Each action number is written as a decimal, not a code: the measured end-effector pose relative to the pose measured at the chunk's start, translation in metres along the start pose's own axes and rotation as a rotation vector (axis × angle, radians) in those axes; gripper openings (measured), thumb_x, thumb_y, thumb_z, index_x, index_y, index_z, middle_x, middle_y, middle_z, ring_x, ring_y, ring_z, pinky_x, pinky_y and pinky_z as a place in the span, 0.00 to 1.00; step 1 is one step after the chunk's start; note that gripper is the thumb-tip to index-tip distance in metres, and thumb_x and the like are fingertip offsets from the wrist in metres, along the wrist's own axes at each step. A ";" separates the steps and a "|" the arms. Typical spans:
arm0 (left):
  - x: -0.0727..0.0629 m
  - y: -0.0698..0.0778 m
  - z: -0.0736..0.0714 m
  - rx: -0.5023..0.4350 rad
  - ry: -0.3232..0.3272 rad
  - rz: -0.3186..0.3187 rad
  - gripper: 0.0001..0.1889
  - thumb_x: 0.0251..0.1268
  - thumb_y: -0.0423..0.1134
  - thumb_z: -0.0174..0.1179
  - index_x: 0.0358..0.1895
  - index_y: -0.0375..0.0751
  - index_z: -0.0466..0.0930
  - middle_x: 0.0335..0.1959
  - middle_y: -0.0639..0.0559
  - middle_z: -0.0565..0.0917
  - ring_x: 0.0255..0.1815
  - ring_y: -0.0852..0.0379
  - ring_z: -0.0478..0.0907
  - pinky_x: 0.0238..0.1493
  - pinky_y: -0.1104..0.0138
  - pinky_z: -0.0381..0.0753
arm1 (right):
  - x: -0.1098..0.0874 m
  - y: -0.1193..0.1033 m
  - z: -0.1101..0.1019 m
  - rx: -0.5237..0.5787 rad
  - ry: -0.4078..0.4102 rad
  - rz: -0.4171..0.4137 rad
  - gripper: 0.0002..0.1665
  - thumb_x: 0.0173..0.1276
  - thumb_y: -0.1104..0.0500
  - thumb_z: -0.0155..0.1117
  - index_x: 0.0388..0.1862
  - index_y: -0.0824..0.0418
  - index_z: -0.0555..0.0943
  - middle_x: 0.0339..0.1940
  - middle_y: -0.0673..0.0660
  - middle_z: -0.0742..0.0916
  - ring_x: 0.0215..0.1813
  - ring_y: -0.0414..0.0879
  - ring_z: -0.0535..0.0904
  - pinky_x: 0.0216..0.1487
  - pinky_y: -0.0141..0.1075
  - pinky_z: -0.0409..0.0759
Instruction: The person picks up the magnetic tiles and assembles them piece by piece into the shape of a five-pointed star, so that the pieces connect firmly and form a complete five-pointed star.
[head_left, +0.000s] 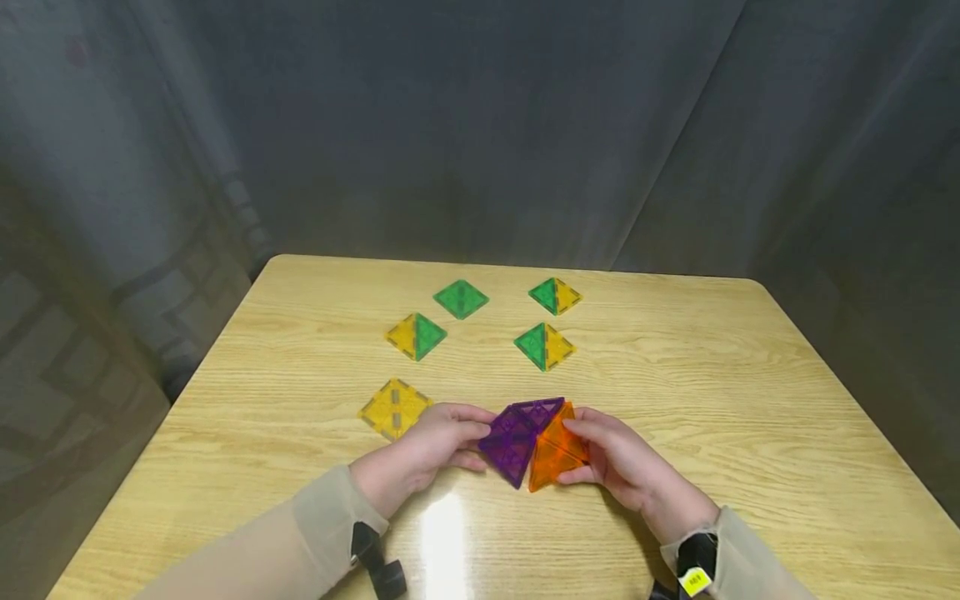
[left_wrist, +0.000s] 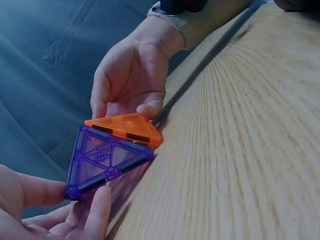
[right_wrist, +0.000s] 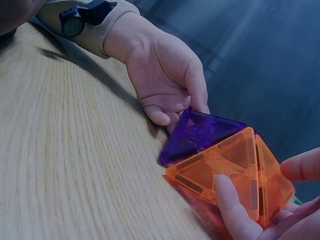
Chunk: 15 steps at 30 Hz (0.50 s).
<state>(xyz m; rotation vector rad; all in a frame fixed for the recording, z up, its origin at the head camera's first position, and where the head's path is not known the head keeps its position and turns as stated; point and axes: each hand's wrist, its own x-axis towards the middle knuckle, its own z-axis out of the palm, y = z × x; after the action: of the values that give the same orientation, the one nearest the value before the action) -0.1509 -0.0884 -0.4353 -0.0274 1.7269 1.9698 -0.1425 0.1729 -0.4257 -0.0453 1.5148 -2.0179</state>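
Close to the table's front, my left hand holds translucent purple triangular magnetic tiles by their left side. Its thumb and fingers pinch the purple edge in the left wrist view. My right hand grips orange triangular magnetic tiles from the right, with a fingertip against one orange face. Purple and orange meet along their inner edges at the top and form a tilted, raised shape; lower down in the head view a narrow gap parts them. Whether they are magnetically joined I cannot tell.
Behind the hands lie several flat diamonds of paired triangles: a yellow pair, a green pair, and yellow-green pairs such as one at left and one at right. Dark curtains stand behind the wooden table.
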 end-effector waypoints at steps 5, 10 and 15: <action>-0.001 -0.001 0.001 0.026 -0.014 0.017 0.17 0.69 0.28 0.56 0.57 0.23 0.76 0.44 0.41 0.85 0.36 0.51 0.84 0.35 0.60 0.87 | 0.000 0.000 0.004 -0.002 0.013 0.004 0.13 0.79 0.60 0.48 0.56 0.66 0.69 0.46 0.58 0.83 0.46 0.51 0.82 0.41 0.43 0.86; -0.001 0.000 0.001 0.031 -0.018 0.017 0.16 0.70 0.28 0.55 0.57 0.22 0.76 0.42 0.41 0.85 0.34 0.51 0.85 0.35 0.60 0.87 | -0.002 -0.001 0.005 -0.041 0.035 0.004 0.19 0.78 0.60 0.51 0.60 0.71 0.67 0.46 0.59 0.84 0.46 0.52 0.83 0.42 0.46 0.86; 0.000 0.000 0.000 0.038 -0.014 0.008 0.17 0.70 0.28 0.55 0.58 0.22 0.76 0.40 0.41 0.85 0.31 0.53 0.84 0.34 0.60 0.87 | -0.003 -0.007 0.005 -0.253 0.085 -0.001 0.30 0.76 0.58 0.53 0.66 0.80 0.63 0.46 0.61 0.84 0.46 0.51 0.81 0.37 0.42 0.87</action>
<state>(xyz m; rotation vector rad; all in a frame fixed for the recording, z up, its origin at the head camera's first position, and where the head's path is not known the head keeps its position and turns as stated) -0.1507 -0.0880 -0.4354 0.0066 1.7574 1.9385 -0.1414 0.1714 -0.4168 -0.0623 1.8170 -1.8384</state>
